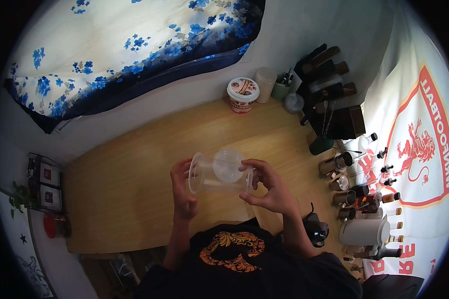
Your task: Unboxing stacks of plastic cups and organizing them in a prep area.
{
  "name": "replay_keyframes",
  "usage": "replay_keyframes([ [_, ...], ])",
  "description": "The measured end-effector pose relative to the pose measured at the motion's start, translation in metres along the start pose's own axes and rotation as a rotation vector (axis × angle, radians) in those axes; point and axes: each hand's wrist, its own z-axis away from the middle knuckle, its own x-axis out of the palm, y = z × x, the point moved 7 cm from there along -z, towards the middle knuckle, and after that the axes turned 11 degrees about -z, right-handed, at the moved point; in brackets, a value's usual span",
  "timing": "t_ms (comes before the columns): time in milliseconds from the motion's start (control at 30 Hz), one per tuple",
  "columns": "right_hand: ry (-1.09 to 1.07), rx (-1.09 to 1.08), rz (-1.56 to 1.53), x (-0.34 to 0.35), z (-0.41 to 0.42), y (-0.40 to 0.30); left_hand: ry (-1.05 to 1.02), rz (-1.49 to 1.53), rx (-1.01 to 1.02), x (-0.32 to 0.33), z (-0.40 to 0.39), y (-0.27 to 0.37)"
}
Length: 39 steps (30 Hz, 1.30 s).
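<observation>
A clear plastic container [213, 185], perhaps a cup, lies sideways in the air above the wooden table [134, 187]. My right hand [266, 183] grips its right end between thumb and fingers. A round translucent disc [228, 165] shows at the container's upper side; whether it is a loose lid or part of the container is unclear. At the wide left rim is my left hand [182, 188], its fingers curled behind the clear plastic and its thumb standing free. Whether those fingers bear on the rim cannot be made out.
A lidded white tub [242, 95] and a cream canister [265, 85] stand by the back wall. Steel jugs [331, 166], bottles [391, 197] and a white kettle [363, 231] line the right side. At left are a black wire rack [45, 183] and a red-lidded jar [56, 225].
</observation>
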Motion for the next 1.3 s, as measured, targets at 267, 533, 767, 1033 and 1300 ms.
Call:
replay_keyframes([
  [267,-0.106,-0.128,0.143,0.012,-0.006,-0.009,-0.177,0.379,-0.014,0.02,0.014,-0.003],
  [533,-0.096,-0.086,0.177,0.016,-0.011,-0.011,-0.133,0.214,0.069,0.019,0.022,-0.004],
  [767,0.076,-0.151,0.06,-0.009,-0.001,-0.012,-0.184,0.113,0.297,0.034,0.02,0.006],
  [1033,0.415,-0.326,0.207,-0.078,0.038,-0.078,-0.145,0.255,0.076,0.043,0.027,-0.07],
  [1300,0.881,-0.641,0.577,-0.181,0.038,-0.177,-0.442,-0.115,-0.175,0.08,0.053,-0.167],
])
